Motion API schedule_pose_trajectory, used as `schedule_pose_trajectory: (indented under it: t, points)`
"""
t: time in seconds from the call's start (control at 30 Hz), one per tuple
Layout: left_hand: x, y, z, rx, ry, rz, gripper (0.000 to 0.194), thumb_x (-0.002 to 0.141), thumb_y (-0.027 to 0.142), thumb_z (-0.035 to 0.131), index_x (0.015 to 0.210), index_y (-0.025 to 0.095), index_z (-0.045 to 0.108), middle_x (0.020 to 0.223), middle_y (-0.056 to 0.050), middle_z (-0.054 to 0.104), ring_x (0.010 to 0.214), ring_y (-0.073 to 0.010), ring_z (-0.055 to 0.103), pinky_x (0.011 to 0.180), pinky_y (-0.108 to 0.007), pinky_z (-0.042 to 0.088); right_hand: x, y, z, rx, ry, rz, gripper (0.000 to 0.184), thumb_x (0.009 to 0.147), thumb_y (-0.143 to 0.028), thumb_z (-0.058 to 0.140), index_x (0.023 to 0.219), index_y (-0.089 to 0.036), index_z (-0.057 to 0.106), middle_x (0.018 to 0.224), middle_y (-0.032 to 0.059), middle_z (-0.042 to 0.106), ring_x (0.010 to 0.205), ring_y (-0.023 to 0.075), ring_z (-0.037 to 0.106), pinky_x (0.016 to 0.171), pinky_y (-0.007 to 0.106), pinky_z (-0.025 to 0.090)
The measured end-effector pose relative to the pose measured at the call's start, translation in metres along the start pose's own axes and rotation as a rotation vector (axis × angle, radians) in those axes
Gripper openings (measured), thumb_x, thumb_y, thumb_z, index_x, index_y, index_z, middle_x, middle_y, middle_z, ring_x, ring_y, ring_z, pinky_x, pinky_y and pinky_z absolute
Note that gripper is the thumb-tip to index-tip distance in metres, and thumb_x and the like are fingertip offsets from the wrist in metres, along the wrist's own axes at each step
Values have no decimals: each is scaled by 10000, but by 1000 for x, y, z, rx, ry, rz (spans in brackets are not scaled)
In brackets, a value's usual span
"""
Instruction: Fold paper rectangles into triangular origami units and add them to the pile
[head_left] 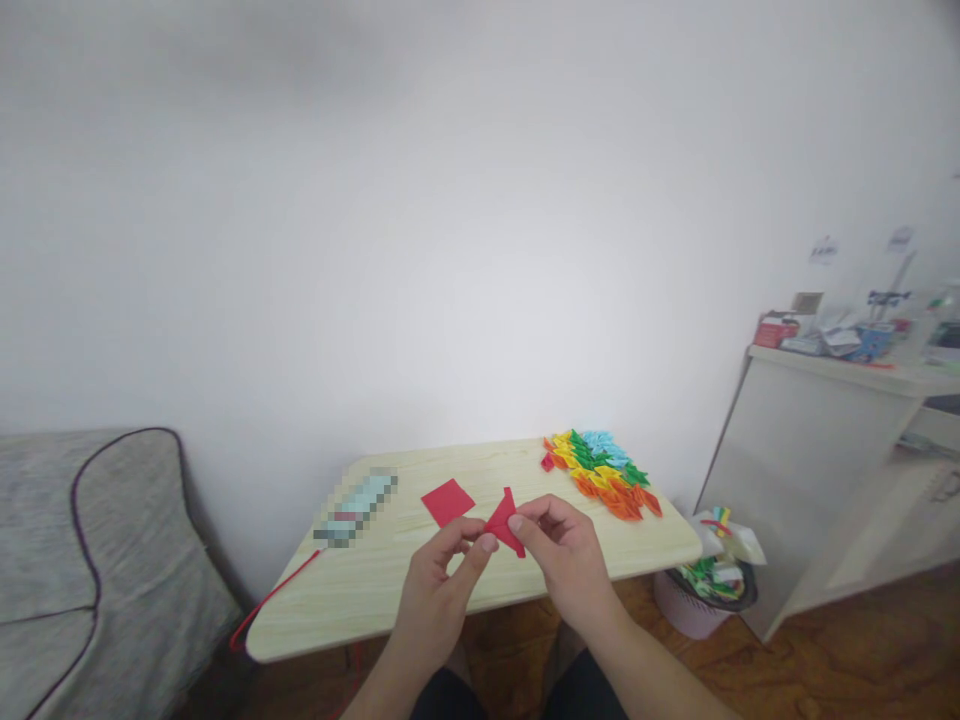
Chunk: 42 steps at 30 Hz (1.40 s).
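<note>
Between my two hands, above the front part of the table, is a small piece of red folded paper (507, 522), with a point sticking up and another pointing down. My left hand (448, 570) pinches its left corner between thumb and forefinger. On the other side, my right hand (559, 540) grips it with the thumb on its face and the fingers curled behind. A flat red paper square (448, 500) lies on the table just behind my left hand, its near edge close to my fingertips.
Folded paper pieces (604, 470) in orange, yellow, green and blue cover the right end of the pale table (315, 605). A blurred-out device (356, 510) with a red cable lies left. Beyond stand a grey sofa (127, 540), a waste bin (694, 610) and a cabinet (817, 470).
</note>
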<state>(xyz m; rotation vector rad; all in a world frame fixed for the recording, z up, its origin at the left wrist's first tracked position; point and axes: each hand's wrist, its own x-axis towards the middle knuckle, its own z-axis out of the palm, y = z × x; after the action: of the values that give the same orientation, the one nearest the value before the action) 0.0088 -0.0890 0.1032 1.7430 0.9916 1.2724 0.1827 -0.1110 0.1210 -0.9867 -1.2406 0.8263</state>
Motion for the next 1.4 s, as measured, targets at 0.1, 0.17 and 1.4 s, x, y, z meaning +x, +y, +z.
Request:
schedule_pose_trajectory:
  t: [0.1,0.17,1.4]
  points:
    - [0,16,-1,-197,16,-23,264,969,442,666,939,187,728,851,-33,709,854,-199,615,819,-300,462,-5,-14,3,116,-16,19,203,889,-386,773,855,-188,748,758,27,758,676,158,646,663,277,503]
    - [1,24,-2,-237,12,-14,264,971,417,677,852,184,711,784,-11,658,811,-174,567,787,-279,424,-7,-22,3,188,-29,33,193,868,-380,804,856,-191,770,769,27,764,691,158,647,676,275,502]
    - [0,31,18,-519,-64,-112,330,949,413,696,733,166,662,692,-18,603,715,-160,515,710,-283,401,-11,-37,-13,257,-153,101,162,873,-338,795,870,-179,826,716,31,759,669,152,653,686,277,523]
